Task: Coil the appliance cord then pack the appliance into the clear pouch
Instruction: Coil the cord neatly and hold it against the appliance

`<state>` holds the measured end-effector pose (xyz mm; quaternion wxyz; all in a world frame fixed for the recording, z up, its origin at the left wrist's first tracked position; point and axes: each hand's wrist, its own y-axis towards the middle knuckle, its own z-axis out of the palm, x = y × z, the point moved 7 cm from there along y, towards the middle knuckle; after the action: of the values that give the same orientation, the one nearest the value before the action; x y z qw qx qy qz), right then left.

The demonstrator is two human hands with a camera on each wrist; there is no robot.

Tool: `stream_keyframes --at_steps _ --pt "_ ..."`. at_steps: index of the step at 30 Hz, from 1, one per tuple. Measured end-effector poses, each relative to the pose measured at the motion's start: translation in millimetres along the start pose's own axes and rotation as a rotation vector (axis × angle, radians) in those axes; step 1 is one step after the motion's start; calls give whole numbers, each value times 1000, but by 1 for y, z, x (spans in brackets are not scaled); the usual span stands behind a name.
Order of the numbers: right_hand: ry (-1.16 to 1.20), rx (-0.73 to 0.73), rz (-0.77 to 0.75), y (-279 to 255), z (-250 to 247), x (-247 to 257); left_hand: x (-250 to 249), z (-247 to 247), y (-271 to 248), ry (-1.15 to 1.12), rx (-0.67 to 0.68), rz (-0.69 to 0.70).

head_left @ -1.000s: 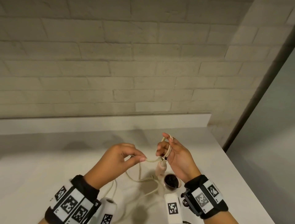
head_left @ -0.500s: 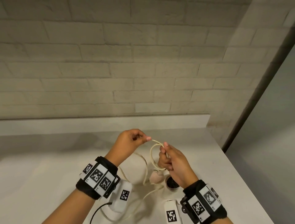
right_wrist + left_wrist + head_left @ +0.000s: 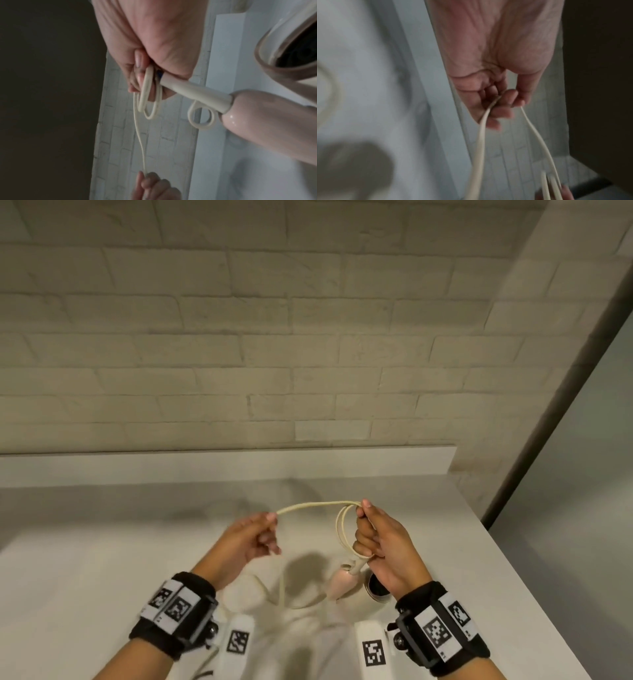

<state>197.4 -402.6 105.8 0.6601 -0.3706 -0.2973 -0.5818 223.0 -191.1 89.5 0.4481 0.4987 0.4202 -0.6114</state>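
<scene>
The cream cord [image 3: 317, 505] is thin and limp; it bends freely and should hold a loop only while pinched, so the gathered turns are the place to keep hold of. It arcs across the lower middle of the head view, between the two hands. The hair dryer [image 3: 342, 583], pink and glossy, hangs below the right hand in the lower centre, its dark nozzle towards the table [image 3: 102, 542]. It looks light enough to dangle from its stiff cord collar, though its smooth shell may slip.

The right hand [image 3: 385, 546] has its fingers curled, pinching two or three small loops together with the collar. The left hand [image 3: 246, 537] pinches the running cord between thumb and forefinger, its other fingers curled in; the wrist view is blurred, so how firmly is uncertain. No clear pouch is visible.
</scene>
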Motion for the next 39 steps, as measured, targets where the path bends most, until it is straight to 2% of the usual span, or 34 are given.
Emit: stream_keyframes --at_steps 2,5,6,8,9,12,14,18,22,24,27,29,32,34,39 --pt "-36 17 -8 -2 3 -1 -29 -15 3 210 -90 122" --pt "-79 70 1 -4 9 -2 -72 -22 2 752 -220 338" --pt "-83 87 10 -4 11 -3 -76 -24 2 886 -268 365" --pt "-65 107 15 -3 14 -3 -61 -29 4 1015 -319 297" --pt "-40 102 11 -2 13 -2 -40 -31 6 1018 -288 225" --pt "57 19 6 2 0 2 34 -23 1 915 -72 43" --pt "91 -20 6 2 -7 4 62 -11 -13 945 11 7" --pt "53 -11 -82 2 -7 10 49 17 -30 1158 65 157" --pt "-70 90 -155 5 2 17 -7 49 -48 1347 123 491" --pt "-123 118 -161 6 7 16 -34 67 -59 1356 176 603" --pt "-220 156 -141 3 20 4 -57 83 -57 1186 226 621" --pt "-346 185 -112 1 26 -11 -67 85 -44 1046 179 586" --pt "-568 263 -125 -6 38 -23 -72 73 -18 803 22 502" --pt "-596 294 -161 -9 44 -18 -66 66 -3 688 -45 424" --pt "-686 197 -145 -7 36 -5 -57 69 5 633 -66 344"
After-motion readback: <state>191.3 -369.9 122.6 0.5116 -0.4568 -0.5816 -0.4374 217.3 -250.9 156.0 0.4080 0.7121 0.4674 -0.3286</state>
